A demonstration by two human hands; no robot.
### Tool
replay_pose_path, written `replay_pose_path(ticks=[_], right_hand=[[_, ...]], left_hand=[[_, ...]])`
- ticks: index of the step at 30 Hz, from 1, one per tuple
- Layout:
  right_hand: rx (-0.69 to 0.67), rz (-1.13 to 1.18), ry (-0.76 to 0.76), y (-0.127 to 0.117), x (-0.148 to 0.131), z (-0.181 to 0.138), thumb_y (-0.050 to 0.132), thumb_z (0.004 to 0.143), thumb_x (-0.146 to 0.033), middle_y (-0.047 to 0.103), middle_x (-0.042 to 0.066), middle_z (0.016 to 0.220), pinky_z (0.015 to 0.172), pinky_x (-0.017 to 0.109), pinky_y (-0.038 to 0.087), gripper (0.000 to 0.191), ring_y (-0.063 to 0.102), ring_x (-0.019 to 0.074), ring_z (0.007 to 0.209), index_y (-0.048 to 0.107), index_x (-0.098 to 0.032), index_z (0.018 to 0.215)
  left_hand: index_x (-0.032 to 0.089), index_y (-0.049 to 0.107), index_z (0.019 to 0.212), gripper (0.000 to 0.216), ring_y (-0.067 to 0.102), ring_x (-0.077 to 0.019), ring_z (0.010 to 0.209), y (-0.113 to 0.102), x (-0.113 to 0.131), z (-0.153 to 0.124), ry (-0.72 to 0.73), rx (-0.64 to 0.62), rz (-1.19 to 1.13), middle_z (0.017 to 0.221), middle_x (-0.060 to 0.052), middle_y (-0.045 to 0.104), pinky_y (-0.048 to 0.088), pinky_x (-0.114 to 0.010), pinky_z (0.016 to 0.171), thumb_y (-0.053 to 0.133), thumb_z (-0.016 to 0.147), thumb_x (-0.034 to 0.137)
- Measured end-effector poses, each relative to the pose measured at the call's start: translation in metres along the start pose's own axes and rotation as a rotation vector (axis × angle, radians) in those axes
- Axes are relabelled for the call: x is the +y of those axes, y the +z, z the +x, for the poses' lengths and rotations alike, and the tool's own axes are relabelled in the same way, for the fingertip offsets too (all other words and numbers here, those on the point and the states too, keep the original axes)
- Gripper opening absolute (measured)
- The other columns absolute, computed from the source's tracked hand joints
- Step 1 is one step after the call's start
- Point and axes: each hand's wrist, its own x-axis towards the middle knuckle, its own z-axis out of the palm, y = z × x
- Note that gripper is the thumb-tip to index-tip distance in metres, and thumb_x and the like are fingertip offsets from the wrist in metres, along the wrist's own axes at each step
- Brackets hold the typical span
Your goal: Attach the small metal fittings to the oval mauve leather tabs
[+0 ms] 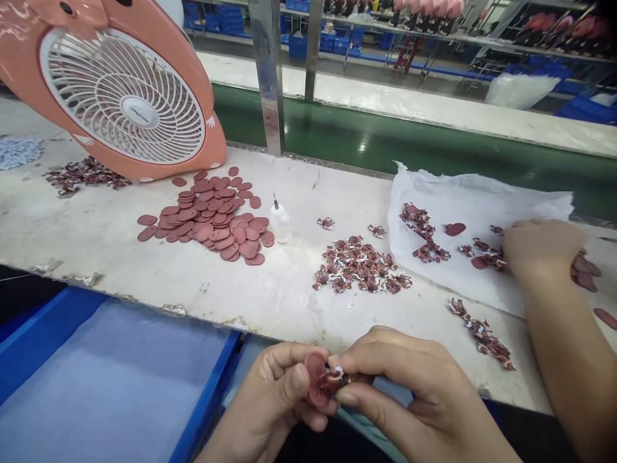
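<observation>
My left hand (274, 392) pinches a reddish-brown oval disc (316, 379) by its edge, in front of the table's near edge. With thumb and forefinger my right hand (409, 379) grips a small painted figurine (337, 375), brown with a pale top, against the face of that disc. The fingertips hide part of the figurine, and I cannot tell whether it is fixed to the disc. Beyond my hands lies a heap of similar figurines (357, 263). A pile of oval discs (216, 215) is farther left, with a small white bottle (280, 222) with a thin dark tip beside it.
An orange fan (139, 112) stands at the back left. Another person's hand (544, 251) reaches over a white sheet (482, 186) bearing figurines and discs. A row of figurines (484, 334) lies nearer. Blue bins (207, 392) sit below the table edge; a green conveyor (357, 132) runs behind.
</observation>
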Motion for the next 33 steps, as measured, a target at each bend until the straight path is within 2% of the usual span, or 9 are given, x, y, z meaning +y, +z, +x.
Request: replay_pose_path(ticks=[3,9,13,21,25,29,33], right_hand=[[-0.002,-0.012,-0.022,-0.002,-0.002,0.003,0.065,0.083,-0.01,0.067,-0.004,0.085,0.071,0.012,0.048,0.021,0.062,0.0052,0.078,0.061,-0.022,0.101],[-0.028,-0.046,-0.019,-0.003,-0.006,0.006,0.064,0.084,-0.011,0.066,-0.004,0.083,0.069,0.013,0.048,0.017,0.061,0.0056,0.076,0.061,-0.021,0.097],[-0.047,-0.053,-0.031,-0.002,-0.007,0.007,0.064,0.084,-0.011,0.066,-0.003,0.082,0.067,0.014,0.049,0.016,0.061,0.0058,0.075,0.061,-0.021,0.097],[-0.061,-0.045,-0.055,-0.001,-0.013,0.015,0.063,0.085,-0.009,0.066,-0.005,0.082,0.069,0.012,0.049,0.021,0.061,0.0045,0.073,0.061,-0.024,0.099],[-0.096,-0.036,-0.056,-0.002,-0.011,0.013,0.062,0.085,-0.009,0.066,-0.005,0.082,0.077,0.009,0.048,0.021,0.061,0.0031,0.077,0.059,-0.023,0.101],[-0.123,-0.073,-0.064,-0.004,-0.012,0.008,0.063,0.085,-0.01,0.066,-0.005,0.085,0.081,0.008,0.047,0.026,0.061,0.0028,0.079,0.057,-0.023,0.108],[-0.146,-0.102,-0.064,-0.005,-0.015,0.008,0.063,0.086,-0.013,0.068,-0.003,0.088,0.076,0.012,0.051,0.028,0.063,0.0065,0.078,0.058,-0.027,0.109]], left_hand=[[0.017,0.073,0.086,0.03,0.061,-0.0098,0.061,-0.001,0.001,0.0,-0.007,-0.019,0.0,0.066,-0.003,0.066,0.048,-0.014,0.052,0.077,0.07,0.041],[0.012,0.071,0.083,0.041,0.059,-0.0088,0.056,0.006,0.006,-0.003,-0.03,0.046,0.008,0.062,-0.002,0.064,0.047,-0.014,0.05,0.081,0.062,0.046],[0.013,0.071,0.082,0.04,0.058,-0.0083,0.055,0.007,0.008,-0.003,-0.039,0.052,0.007,0.062,-0.002,0.063,0.046,-0.014,0.05,0.08,0.063,0.046],[0.015,0.071,0.087,0.033,0.061,-0.0099,0.059,-0.006,-0.001,0.001,0.004,-0.065,-0.034,0.065,-0.003,0.065,0.048,-0.014,0.051,0.076,0.071,0.044],[0.016,0.072,0.089,0.032,0.062,-0.0096,0.058,-0.004,0.0,-0.002,0.037,-0.104,-0.083,0.063,-0.001,0.064,0.048,-0.013,0.05,0.077,0.07,0.042],[0.018,0.073,0.086,0.03,0.059,-0.007,0.051,0.003,0.003,-0.006,0.03,-0.095,-0.094,0.059,0.0,0.064,0.048,-0.013,0.051,0.079,0.067,0.04],[0.021,0.074,0.085,0.03,0.059,-0.0081,0.051,0.004,0.005,-0.009,0.003,-0.078,-0.082,0.056,0.001,0.064,0.047,-0.014,0.051,0.08,0.065,0.042]])
